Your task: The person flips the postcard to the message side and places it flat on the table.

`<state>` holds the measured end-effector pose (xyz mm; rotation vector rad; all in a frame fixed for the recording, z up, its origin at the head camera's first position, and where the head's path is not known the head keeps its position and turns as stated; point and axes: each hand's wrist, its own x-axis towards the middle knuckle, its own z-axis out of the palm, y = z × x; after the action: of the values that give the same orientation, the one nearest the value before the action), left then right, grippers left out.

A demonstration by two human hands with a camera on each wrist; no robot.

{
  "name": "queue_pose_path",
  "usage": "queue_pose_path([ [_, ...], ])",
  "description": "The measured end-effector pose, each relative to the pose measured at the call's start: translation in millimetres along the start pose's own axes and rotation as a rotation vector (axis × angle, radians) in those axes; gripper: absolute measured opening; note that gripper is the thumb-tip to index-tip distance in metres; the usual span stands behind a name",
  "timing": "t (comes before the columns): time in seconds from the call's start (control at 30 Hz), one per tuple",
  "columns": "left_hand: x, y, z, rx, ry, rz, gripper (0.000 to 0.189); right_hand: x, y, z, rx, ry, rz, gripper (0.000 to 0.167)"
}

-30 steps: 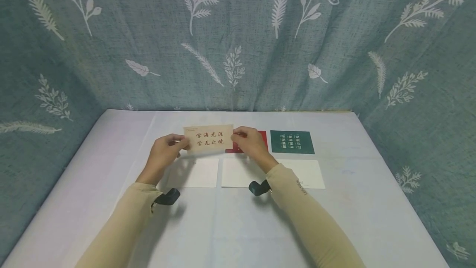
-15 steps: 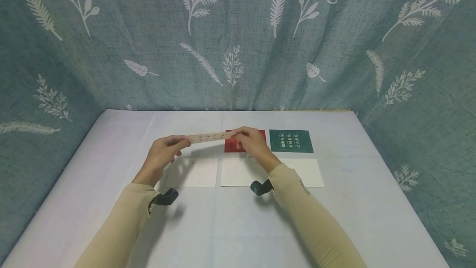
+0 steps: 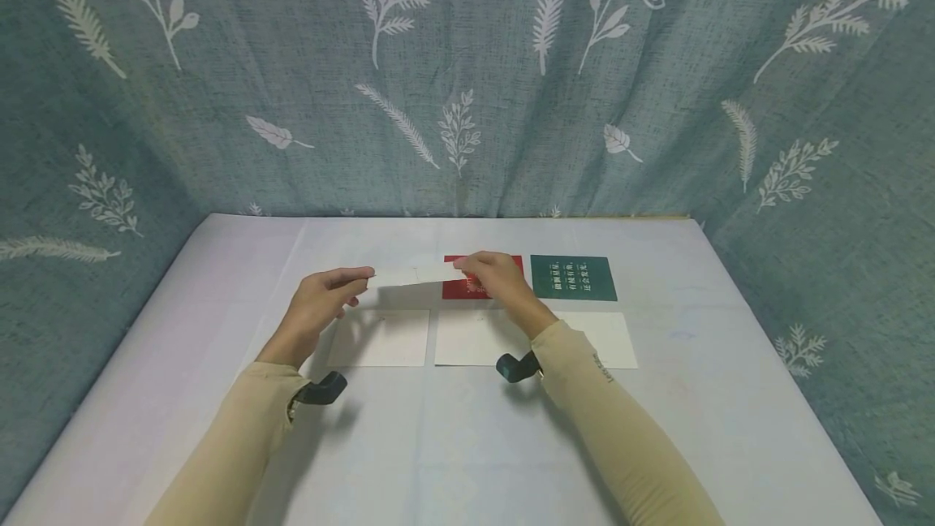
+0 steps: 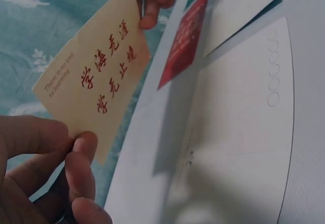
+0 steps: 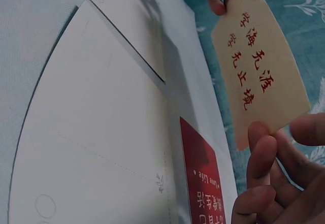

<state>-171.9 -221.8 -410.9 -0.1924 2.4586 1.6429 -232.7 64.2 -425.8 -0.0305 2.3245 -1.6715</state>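
A cream postcard (image 4: 96,64) with red Chinese characters is held above the table by its two short ends. My left hand (image 3: 321,307) pinches one end between thumb and fingers. The opposite end is pinched by my right hand (image 3: 504,282). In the head view the postcard (image 3: 415,274) is a thin pale strip with its plain side showing; both wrist views show the printed side. Beyond my right hand lies a red card (image 3: 453,289), partly covered by that hand. Just to its right is a green card (image 3: 573,278) with white characters.
In the nearer row, a left white card (image 3: 383,343), a middle white card (image 3: 462,339) and a right white card (image 3: 602,339) lie side by side, the last two partly covered by my right arm. A leaf-patterned curtain (image 3: 497,136) hangs behind the white table (image 3: 453,445).
The postcard has tipped over between my hands: its red writing faced the head camera, then narrowed, and now its plain side shows. Both hands stayed in nearly the same place.
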Motion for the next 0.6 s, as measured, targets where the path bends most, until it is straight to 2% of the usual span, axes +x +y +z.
queue_pose_path([
  [0.1,-1.0,0.8,0.1,0.008,0.004,0.008,0.045,-0.5,1,1,-0.015,-0.003,-0.021,0.029],
  [0.27,-1.8,0.9,4.1,0.029,0.038,0.011,0.044,-2.8,5,4,-0.023,0.015,-0.102,0.021],
  [0.4,-1.2,-1.2,10.0,0.084,0.108,0.056,0.045,-3.8,8,9,-0.055,0.062,-0.147,0.017],
  [0.5,-0.2,-2.9,14.4,0.105,0.177,0.094,0.042,-4.5,9,13,-0.069,0.102,-0.138,0.017],
  [0.6,0.4,-4.2,18.3,0.102,0.25,0.104,0.039,-5.4,9,18,-0.061,0.138,-0.117,0.021],
])
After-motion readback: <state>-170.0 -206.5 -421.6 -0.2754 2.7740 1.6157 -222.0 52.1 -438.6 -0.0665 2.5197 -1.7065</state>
